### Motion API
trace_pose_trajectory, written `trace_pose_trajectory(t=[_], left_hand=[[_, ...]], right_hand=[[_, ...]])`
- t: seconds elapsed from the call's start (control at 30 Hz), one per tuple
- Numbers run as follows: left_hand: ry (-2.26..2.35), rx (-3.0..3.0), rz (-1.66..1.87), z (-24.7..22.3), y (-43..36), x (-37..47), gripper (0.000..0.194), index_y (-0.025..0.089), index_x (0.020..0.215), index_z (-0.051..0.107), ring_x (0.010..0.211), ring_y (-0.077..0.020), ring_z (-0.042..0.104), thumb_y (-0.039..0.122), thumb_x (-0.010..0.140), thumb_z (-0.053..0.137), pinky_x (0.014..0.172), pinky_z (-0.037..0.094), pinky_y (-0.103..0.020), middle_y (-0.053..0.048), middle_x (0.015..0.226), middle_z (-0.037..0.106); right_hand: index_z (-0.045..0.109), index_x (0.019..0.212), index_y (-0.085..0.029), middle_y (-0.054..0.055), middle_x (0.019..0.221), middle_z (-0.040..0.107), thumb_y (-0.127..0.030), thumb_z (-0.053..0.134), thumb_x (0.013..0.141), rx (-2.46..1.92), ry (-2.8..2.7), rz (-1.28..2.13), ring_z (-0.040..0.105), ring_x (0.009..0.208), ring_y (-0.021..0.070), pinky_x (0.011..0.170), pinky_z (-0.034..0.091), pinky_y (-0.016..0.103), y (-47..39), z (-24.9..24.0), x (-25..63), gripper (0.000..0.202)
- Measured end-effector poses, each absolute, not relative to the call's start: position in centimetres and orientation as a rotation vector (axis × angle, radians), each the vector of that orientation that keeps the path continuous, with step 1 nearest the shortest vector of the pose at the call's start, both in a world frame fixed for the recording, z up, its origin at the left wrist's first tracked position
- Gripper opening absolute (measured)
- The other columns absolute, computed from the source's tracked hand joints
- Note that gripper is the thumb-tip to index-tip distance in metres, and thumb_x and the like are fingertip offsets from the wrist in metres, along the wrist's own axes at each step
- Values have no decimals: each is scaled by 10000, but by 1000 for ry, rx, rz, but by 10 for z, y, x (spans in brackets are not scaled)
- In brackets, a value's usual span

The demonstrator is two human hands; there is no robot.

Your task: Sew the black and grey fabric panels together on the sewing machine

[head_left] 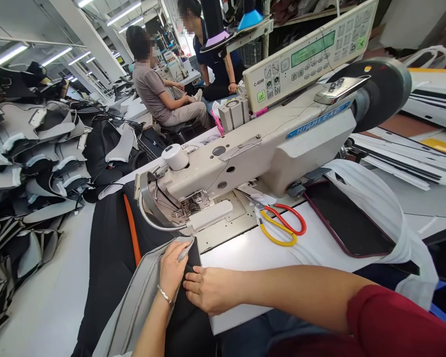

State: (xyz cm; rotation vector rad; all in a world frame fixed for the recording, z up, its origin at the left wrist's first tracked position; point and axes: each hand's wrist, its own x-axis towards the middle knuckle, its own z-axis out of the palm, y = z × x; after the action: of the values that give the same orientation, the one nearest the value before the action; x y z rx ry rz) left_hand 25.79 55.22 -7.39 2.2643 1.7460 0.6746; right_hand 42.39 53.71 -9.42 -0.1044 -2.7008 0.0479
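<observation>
A black fabric piece [109, 248] with grey panels [134, 302] and an orange strip [132, 230] lies over the table's front left part and reaches the head of a sewing machine [223, 168]. My left hand [173, 265], with a bracelet at the wrist, pinches the grey edge of the fabric just in front of the needle area. Close on its right, my right hand [211, 290] rests on the black part with its fingers stretched out and slightly bent, holding nothing visible.
Scissors [278, 230] with red and yellow handles and a dark tablet [351, 218] lie right of the machine. A white strip [379, 198] curls beside them. Stacked pieces [40, 148] fill the left. Two people [152, 84] sit behind.
</observation>
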Motion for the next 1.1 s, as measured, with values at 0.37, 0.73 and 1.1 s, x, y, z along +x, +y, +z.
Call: trace_pose_trajectory(t=[0.37,0.73,1.1], left_hand=[[1839,2371,724,-85,546,267,262,176,921,632,758,-156,539,149,754,432,710,485,-297,-37,758,573],[1856,2480,676,-87,545,282,311,180,951,621,773,-168,497,87,749,403,724,476,-322,-44,766,541],[1887,2638,415,-90,544,274,377,157,1000,588,818,-190,460,15,708,396,774,458,-344,-70,872,539]], right_hand=[[564,929,-66,113,922,568,-343,592,690,-70,-2709,69,488,869,228,754,374,369,539,-97,421,367],[596,886,-68,100,842,616,-285,558,694,-38,-2712,108,527,791,225,775,366,371,540,-100,418,292],[618,841,-87,90,829,625,-276,552,710,-28,-2708,131,530,797,216,804,363,359,541,-94,419,240]])
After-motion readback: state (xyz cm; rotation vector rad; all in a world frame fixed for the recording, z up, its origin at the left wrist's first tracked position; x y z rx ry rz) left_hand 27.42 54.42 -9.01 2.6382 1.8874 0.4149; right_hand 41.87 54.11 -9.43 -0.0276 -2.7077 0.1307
